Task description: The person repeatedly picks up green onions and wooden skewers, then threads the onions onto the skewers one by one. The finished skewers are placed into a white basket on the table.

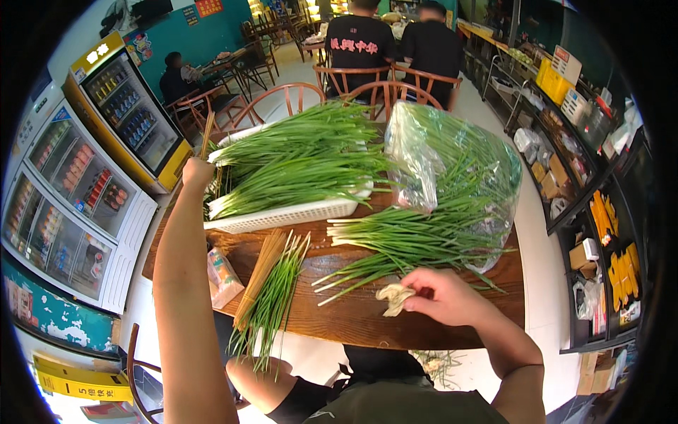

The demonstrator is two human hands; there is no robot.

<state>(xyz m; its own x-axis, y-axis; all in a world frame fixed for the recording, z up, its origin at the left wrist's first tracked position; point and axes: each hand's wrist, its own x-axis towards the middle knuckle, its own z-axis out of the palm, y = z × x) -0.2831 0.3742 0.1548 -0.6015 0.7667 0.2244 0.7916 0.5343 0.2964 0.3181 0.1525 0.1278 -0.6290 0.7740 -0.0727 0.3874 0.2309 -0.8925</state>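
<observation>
My left hand [198, 172] is closed round thin wooden skewers [208, 135] at the left end of a white plastic basket [286, 216] heaped with garlic chives [296, 175]. Between the thumb and fingers of my right hand [442, 297] is a crumpled pale cloth or tissue [394, 298], just above the wooden table [344, 312]. Loose chives [402, 238] lie beyond that hand, partly inside a clear plastic bag [450, 153]. A bundle of skewers [262, 273] lies beside a small bunch of chives [280, 286] that hangs over the near edge.
A printed packet [223, 275] lies by the table's left edge. Wooden chairs [286, 100] and seated people [360, 47] are beyond the table. Drinks fridges [69, 185] stand at the left, a black shelf unit [593, 212] at the right. Chive scraps [439, 365] lie on the floor.
</observation>
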